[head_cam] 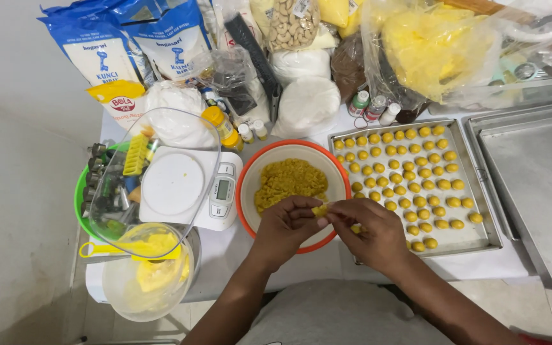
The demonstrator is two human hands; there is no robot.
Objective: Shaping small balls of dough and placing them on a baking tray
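Note:
My left hand (pixel 285 227) and my right hand (pixel 368 233) meet over the near rim of an orange-rimmed bowl (pixel 248 176) that holds yellow crumbly filling (pixel 287 182). Both hands pinch one small yellow dough piece (pixel 319 209) between their fingertips. Just right of the hands lies a metal baking tray (pixel 474 185) with several rows of small yellow dough balls (pixel 410 172); my right hand covers its near left corner.
A white kitchen scale (pixel 180 188) sits left of the bowl under a tilted clear bowl (pixel 180 128). A clear container with yellow dough (pixel 151 275) stands near left. Flour bags (pixel 110 57), nuts and plastic bags crowd the back. A second metal tray (pixel 538 172) lies far right.

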